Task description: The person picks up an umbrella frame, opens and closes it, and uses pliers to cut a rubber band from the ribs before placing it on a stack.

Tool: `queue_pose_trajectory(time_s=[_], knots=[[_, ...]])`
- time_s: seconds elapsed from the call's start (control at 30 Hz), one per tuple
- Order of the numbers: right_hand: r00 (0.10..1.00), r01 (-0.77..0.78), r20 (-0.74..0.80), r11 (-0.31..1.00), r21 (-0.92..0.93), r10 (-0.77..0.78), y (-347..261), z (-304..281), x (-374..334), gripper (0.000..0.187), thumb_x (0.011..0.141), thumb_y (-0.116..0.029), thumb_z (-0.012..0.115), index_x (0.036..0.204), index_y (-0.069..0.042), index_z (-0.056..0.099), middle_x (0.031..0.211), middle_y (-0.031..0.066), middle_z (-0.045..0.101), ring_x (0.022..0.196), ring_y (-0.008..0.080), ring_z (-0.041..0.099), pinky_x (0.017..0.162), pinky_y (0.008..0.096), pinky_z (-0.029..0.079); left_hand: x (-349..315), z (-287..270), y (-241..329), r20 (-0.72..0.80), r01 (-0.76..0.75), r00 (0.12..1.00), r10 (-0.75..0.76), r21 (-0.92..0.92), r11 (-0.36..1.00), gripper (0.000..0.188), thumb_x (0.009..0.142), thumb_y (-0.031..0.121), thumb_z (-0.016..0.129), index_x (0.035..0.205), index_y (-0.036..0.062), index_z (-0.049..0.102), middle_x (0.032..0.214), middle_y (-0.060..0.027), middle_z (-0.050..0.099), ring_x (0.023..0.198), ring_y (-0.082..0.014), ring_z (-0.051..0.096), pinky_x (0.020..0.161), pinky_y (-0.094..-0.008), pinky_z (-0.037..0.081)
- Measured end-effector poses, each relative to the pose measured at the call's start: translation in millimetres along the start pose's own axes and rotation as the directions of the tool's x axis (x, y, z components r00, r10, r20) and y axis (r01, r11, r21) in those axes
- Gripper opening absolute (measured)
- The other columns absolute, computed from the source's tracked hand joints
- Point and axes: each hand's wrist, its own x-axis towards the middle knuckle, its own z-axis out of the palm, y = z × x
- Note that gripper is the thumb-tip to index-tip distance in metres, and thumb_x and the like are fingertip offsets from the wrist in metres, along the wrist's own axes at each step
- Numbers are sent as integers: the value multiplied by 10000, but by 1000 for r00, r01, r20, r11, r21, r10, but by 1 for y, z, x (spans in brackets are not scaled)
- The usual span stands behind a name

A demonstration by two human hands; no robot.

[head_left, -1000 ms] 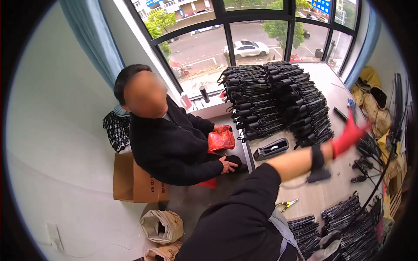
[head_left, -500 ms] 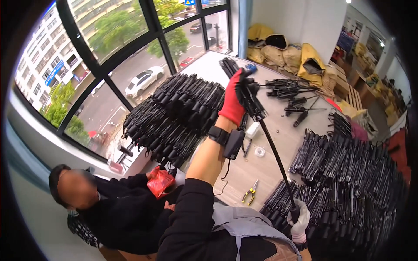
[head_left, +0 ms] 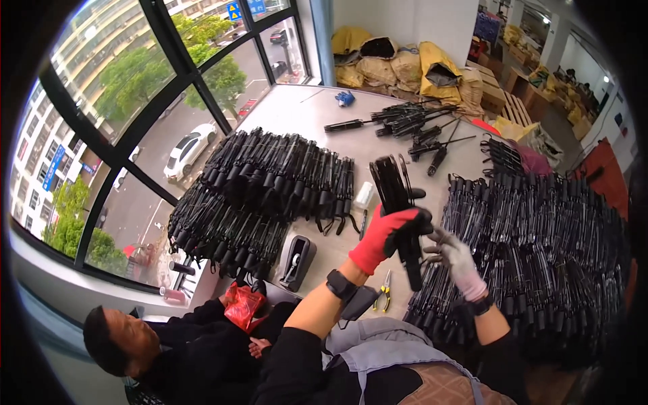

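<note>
Head view is looking down on a long grey table point(head_left: 317, 115) crowded with black rod-like parts; the person's left hand point(head_left: 385, 233), in a red and black glove, is closing around a black bundle of rods point(head_left: 398, 202) and holding it upright-ish, tilted slightly, above the table's near edge; its fingers are wrapping the bundle's middle, clamped on it. The right hand point(head_left: 457, 260), in a grey glove, is sitting just beside the bundle's lower end, fingers curled and touching it — whether they are gripping it or only resting against it I cannot tell. A black band is sitting on the left wrist point(head_left: 341, 285).

To the left of the hands a large fanned heap of black rods point(head_left: 256, 189) is lying across the table toward the window; to the right a second heap point(head_left: 533, 236) is spreading under the right forearm; farther off a smaller scatter of rods point(head_left: 412, 121) is lying near the table's far end. A black tape dispenser point(head_left: 297, 260) is standing near the left forearm, and small pliers with yellow handles point(head_left: 385, 290) are lying just beside the wrist.

Another person point(head_left: 182, 344) in dark clothes is sitting at lower left, holding a red packet point(head_left: 243, 304); yellowish sacks point(head_left: 405, 64) are piling up beyond the table.
</note>
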Motion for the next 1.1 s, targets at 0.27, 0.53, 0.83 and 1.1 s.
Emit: queue_pose_trajectory(time_s=[0.27, 0.53, 0.83, 1.1], knots=[[930, 19, 287, 749, -662, 230, -153, 0, 44, 537, 905, -178, 592, 1367, 18, 401, 696, 124, 645, 615, 182, 664, 540, 314, 520, -18, -33, -9, 57, 324, 940, -337, 171, 931, 396, 823, 77, 670, 1180, -17, 526, 775, -88, 610, 678, -149, 612, 596, -298, 501], [826, 561, 554, -47, -827, 105, -126, 36, 63, 507, 840, -319, 668, 1175, 19, 492, 672, 194, 627, 576, 344, 631, 523, 410, 499, -26, -47, -24, -9, 96, 982, -188, 883, 460, 331, 803, 79, 693, 1099, 29, 555, 769, -57, 621, 641, -162, 603, 578, -310, 490], [574, -639, 532, 747, -185, 623, 13, 30, 56, 455, 914, -394, 609, 1159, -29, 493, 720, 112, 657, 537, 142, 618, 420, 269, 449, -52, -106, -30, -121, 344, 936, -330, 122, 931, 361, 815, 173, 700, 1116, 26, 564, 794, -82, 637, 677, -213, 637, 614, -334, 511], [652, -442, -111, 258, -859, 750, 227, 77, -17, 654, 824, -430, 685, 1185, 51, 429, 765, 146, 629, 662, 236, 666, 597, 330, 543, -96, -146, -32, -600, 364, 688, -409, -202, 909, 346, 923, 271, 605, 1150, 17, 549, 712, -73, 574, 608, -197, 589, 591, -342, 501]])
